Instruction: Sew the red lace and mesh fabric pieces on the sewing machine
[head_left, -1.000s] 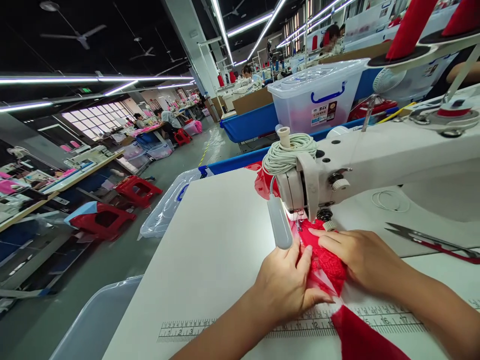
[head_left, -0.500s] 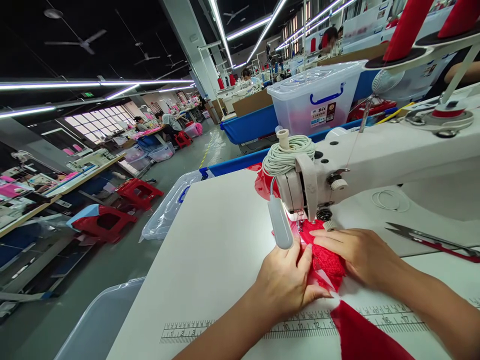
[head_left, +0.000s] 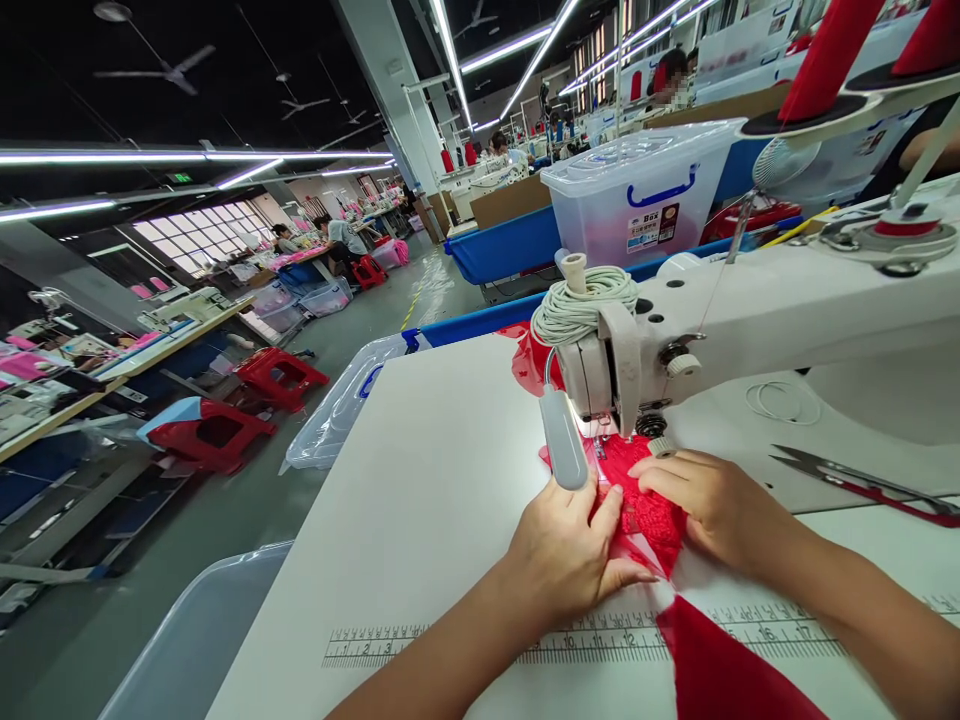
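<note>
Red lace fabric (head_left: 651,515) lies under the presser foot of a white sewing machine (head_left: 795,310). On its left side my left hand (head_left: 566,545) pinches the fabric's edge, with the fingertips close to the needle and partly behind the grey lamp (head_left: 564,440). My right hand (head_left: 720,505) has its fingers bent onto the lace from the right, gripping its edge. A plain red piece of cloth (head_left: 720,660) trails from the lace toward me across the printed ruler (head_left: 600,645). The needle tip is hard to make out.
Open scissors (head_left: 862,480) lie at the right on the machine bed. Red thread cones (head_left: 829,60) stand above the machine. Beyond the table are a clear lidded box (head_left: 637,190) and a blue bin (head_left: 506,245). Red stools (head_left: 210,435) stand on the floor at left.
My right hand has drawn its fingers slightly back and curled them more on the lace. My left hand has shifted slightly with the fabric. The whole view has tilted a little.
</note>
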